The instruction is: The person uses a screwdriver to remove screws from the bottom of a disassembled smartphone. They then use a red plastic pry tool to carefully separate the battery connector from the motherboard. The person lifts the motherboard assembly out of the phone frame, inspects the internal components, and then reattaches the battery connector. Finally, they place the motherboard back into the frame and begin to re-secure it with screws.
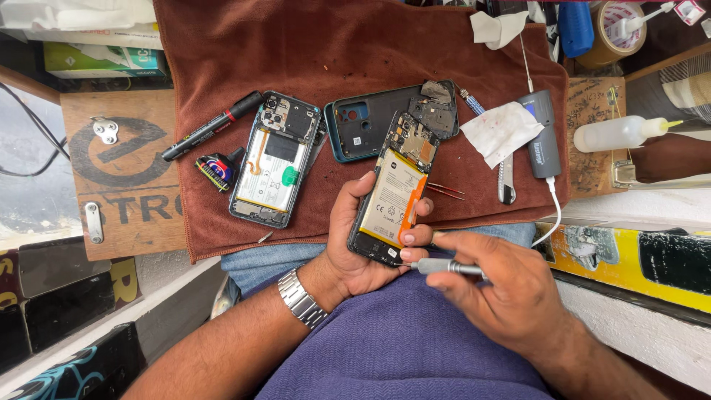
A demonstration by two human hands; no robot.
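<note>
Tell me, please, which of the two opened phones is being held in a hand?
The opened phone with the orange strip, gripped by the left hand; the other opened phone lies untouched on the brown cloth.

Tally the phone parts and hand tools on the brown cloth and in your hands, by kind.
Opened phones with battery showing: 2, one in the left hand, one on the brown cloth
Teal back covers: 1
Screwdrivers: 1, in the right hand
Black markers: 1
Red tweezers: 1
Total: 6
</note>
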